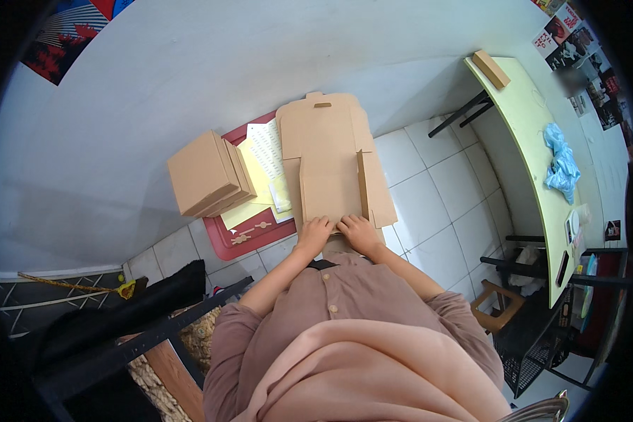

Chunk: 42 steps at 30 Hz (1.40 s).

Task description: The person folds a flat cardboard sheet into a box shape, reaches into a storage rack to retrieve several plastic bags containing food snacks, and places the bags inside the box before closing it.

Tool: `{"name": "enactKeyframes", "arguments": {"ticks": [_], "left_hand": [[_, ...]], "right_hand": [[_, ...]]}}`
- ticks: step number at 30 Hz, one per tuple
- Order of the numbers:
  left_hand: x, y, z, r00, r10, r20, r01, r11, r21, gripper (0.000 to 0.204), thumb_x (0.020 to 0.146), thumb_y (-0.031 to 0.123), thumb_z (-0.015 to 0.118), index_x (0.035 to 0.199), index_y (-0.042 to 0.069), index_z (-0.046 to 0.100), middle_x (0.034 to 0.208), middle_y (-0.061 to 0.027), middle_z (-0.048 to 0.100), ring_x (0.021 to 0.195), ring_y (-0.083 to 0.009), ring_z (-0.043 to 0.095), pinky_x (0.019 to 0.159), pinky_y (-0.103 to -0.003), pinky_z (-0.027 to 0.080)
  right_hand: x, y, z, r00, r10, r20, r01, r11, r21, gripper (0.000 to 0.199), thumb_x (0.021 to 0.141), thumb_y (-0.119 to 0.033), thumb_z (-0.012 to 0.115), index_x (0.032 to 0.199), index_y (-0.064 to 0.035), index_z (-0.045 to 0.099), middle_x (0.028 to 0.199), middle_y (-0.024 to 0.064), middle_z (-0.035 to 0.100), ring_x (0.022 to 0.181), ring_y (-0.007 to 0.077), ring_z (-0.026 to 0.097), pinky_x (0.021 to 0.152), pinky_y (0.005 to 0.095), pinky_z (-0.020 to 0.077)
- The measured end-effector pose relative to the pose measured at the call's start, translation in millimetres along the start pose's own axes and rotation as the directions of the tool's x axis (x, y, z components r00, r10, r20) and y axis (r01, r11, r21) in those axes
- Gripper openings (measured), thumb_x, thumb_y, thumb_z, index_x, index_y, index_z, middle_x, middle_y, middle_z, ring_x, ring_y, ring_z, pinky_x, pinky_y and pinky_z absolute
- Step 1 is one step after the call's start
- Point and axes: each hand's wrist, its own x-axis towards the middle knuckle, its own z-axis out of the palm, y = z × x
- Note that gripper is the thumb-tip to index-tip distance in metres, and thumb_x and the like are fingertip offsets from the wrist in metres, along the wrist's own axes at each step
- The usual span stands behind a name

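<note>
A flat brown cardboard box blank lies unfolded in front of me, its two side flaps raised a little. My left hand and my right hand press side by side on the blank's near edge, fingers curled over the cardboard. A stack of finished brown cardboard boxes stands to the left of the blank. Yellow and white paper sheets lie between the stack and the blank.
A red tray lies under the papers, with small brown cardboard pieces on it. A pale green table at the right holds a blue plastic bag and a small wooden block. White floor tiles, a wooden stool and black shelving are nearby.
</note>
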Motion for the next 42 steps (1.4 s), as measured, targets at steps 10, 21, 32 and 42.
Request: {"name": "enactKeyframes", "arguments": {"ticks": [10, 21, 32, 42], "left_hand": [[2.7, 5.8, -12.2, 0.999, 0.003, 0.049, 0.001, 0.996, -0.089, 0.025, 0.062, 0.005, 0.062, 0.086, 0.006, 0.052, 0.085, -0.0076, 0.052, 0.086, -0.0253, 0.055, 0.067, -0.039, 0.047], [-5.6, 11.2, -11.1, 0.985, -0.029, 0.170, 0.058, 0.984, -0.170, 0.018, 0.065, 0.004, 0.058, 0.083, 0.004, 0.054, 0.083, -0.0114, 0.055, 0.081, -0.0299, 0.057, 0.068, -0.040, 0.048], [-9.6, 15.9, -17.0, 0.979, -0.064, 0.193, 0.102, 0.976, -0.191, 0.015, 0.069, 0.004, 0.056, 0.084, 0.004, 0.053, 0.088, -0.0105, 0.054, 0.090, -0.0276, 0.055, 0.073, -0.038, 0.048], [-7.8, 12.1, -18.1, 0.999, -0.001, 0.049, 0.006, 0.995, -0.098, 0.008, 0.069, 0.006, 0.055, 0.078, 0.007, 0.056, 0.078, -0.0084, 0.056, 0.079, -0.0252, 0.058, 0.078, -0.038, 0.042]], "right_hand": [[1.7, -2.1, 1.3, 0.998, 0.053, 0.014, -0.054, 0.996, 0.067, 0.015, 0.069, -0.010, 0.053, 0.082, -0.0088, 0.061, 0.078, 0.0053, 0.056, 0.076, 0.0220, 0.058, 0.065, 0.0339, 0.0470], [-4.7, -8.3, -3.1, 0.995, -0.041, 0.094, 0.031, 0.995, 0.098, 0.011, 0.070, -0.010, 0.053, 0.077, -0.0082, 0.062, 0.074, 0.0063, 0.057, 0.074, 0.0230, 0.060, 0.064, 0.0339, 0.0479], [-4.5, -15.9, -7.7, 0.995, -0.024, 0.099, 0.023, 1.000, 0.015, 0.013, 0.069, -0.011, 0.053, 0.081, -0.0080, 0.059, 0.079, 0.0050, 0.057, 0.078, 0.0213, 0.058, 0.069, 0.0324, 0.0453], [-6.5, -9.2, -4.6, 0.999, 0.032, 0.041, -0.036, 0.992, 0.121, 0.010, 0.067, -0.010, 0.056, 0.076, -0.0083, 0.060, 0.075, 0.0060, 0.058, 0.075, 0.0220, 0.058, 0.065, 0.0336, 0.0466]]}}
